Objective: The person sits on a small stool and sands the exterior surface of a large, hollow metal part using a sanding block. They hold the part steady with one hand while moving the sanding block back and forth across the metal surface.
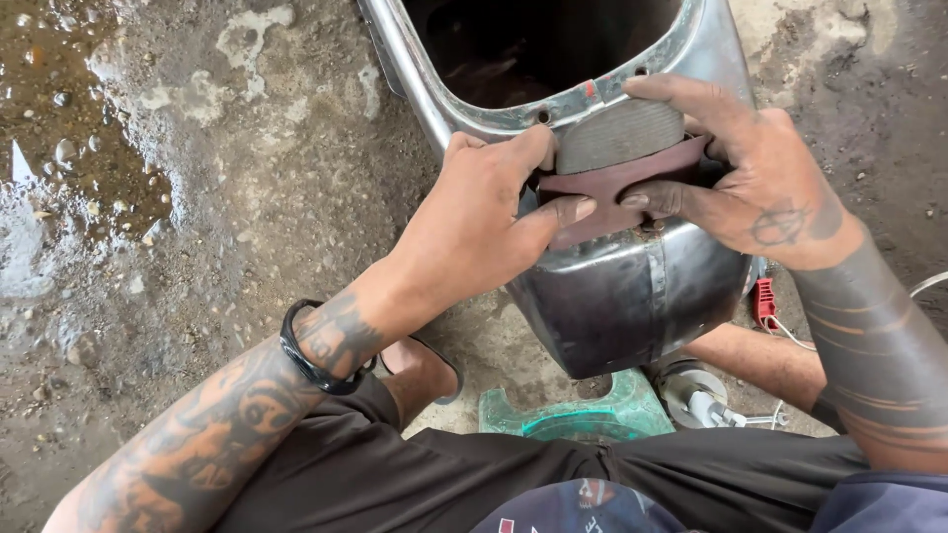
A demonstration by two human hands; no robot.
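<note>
Head view: two hands fold a reddish-brown sheet of sandpaper (617, 192) against a bare metal body shell (632, 286).

The left hand (474, 222) pinches the sheet's left edge between thumb and fingertips, and the right hand (760, 183) clamps its right side, fingers curled over a grey ribbed pad (620, 133) that lies on top. Sheet and pad rest on the shell's near rim, just below its dark opening. The shell stands on wet, gritty concrete (197, 178), with a green plastic stool (583, 415) beneath it, between the person's knees.
</note>
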